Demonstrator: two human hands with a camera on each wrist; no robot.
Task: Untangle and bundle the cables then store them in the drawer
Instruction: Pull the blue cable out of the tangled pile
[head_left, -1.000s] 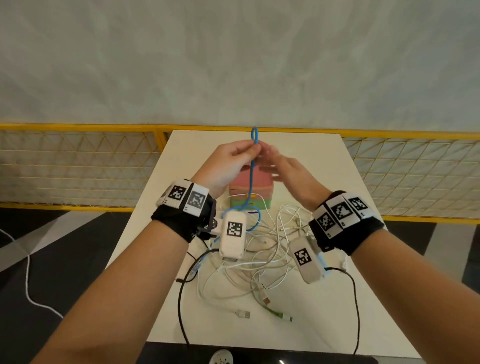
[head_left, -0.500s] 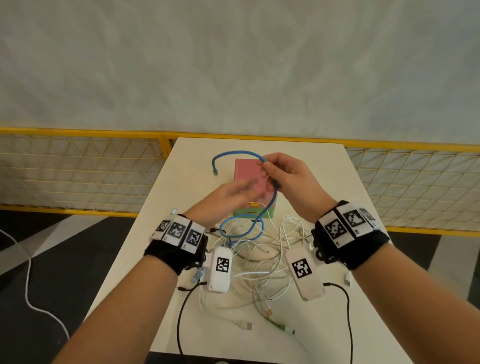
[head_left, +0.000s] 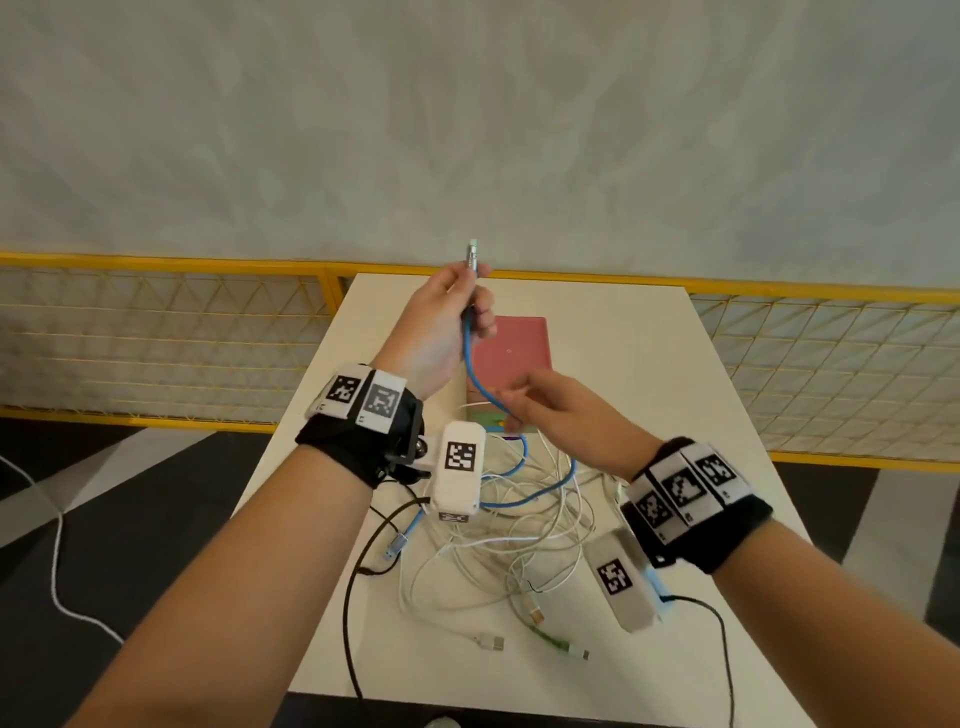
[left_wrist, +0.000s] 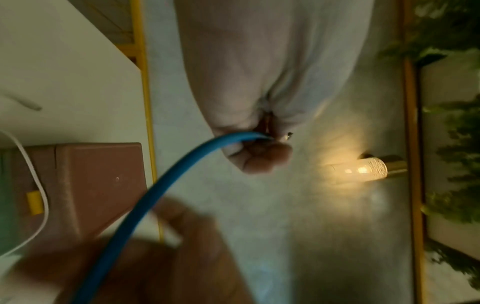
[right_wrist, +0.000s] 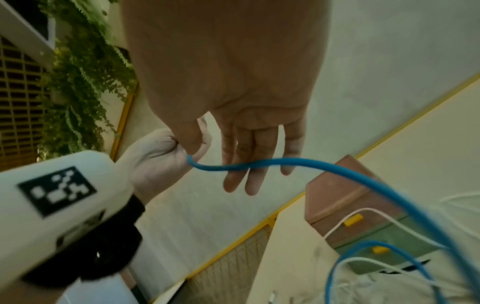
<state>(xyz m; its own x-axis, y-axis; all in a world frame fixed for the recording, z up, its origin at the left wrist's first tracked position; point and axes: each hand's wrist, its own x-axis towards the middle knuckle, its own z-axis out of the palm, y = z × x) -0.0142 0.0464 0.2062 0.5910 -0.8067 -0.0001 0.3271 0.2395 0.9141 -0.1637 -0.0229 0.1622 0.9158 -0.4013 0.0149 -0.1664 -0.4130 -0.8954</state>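
Observation:
A blue cable (head_left: 470, 358) rises from a tangle of white cables (head_left: 519, 540) on the table (head_left: 649, 364). My left hand (head_left: 457, 312) is held high and grips this cable just below its metal plug (head_left: 472, 249). In the left wrist view the cable (left_wrist: 161, 185) enters that curled hand (left_wrist: 259, 152). Lower down, my right hand (head_left: 545, 405) has straight fingers (right_wrist: 241, 176), and the blue cable (right_wrist: 298, 162) lies across them. The cable's other plug (head_left: 397, 545) rests near the table's left edge. The pink-topped drawer unit (head_left: 519, 348) stands behind the hands.
A green-tipped cable (head_left: 545, 636) and a white USB plug (head_left: 491, 643) lie near the front edge. Black leads run from the wrist cameras off the table. A yellow mesh railing (head_left: 156, 338) borders the table's far side, and a white cord (head_left: 57, 571) lies on the floor at left.
Both hands pinched the blue loop up high. Then the left hand dropped, rose again and took the cable by its plug end, while the right hand moved down along the cable.

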